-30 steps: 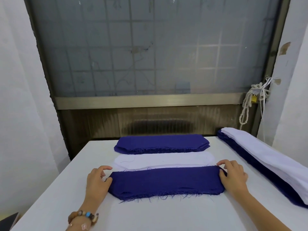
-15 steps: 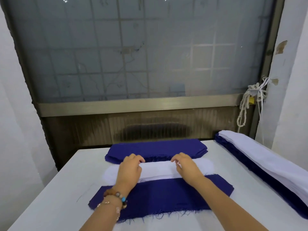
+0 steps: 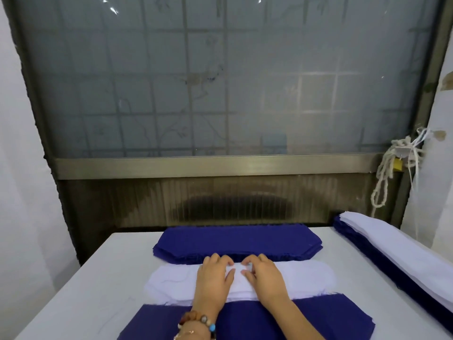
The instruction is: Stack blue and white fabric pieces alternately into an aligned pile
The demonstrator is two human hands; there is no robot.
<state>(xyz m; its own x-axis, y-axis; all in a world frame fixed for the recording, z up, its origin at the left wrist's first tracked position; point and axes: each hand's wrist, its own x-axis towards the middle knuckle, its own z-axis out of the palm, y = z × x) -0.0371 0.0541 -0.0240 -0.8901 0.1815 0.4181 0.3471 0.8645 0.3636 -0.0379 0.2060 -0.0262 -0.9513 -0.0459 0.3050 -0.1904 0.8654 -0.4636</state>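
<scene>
On the table (image 3: 85,290), dead centre, left hand (image 3: 214,278) and right hand (image 3: 266,278) meet on the white pile (image 3: 306,278), fingers curled, pinching cloth at its far edge. Blue pile (image 3: 235,239) sits just beyond, blue piece (image 3: 318,312) nearer. Bare tabletop left; mixed stack (image 3: 392,251) crowds the right edge.

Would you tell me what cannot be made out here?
- Head view: whether the left hand and right hand pinch or press the white fabric stack; curled fingers hide it.
- Near blue fabric piece: cut by bottom edge.
- Long blue-and-white fabric pile: right edge crops it.
</scene>
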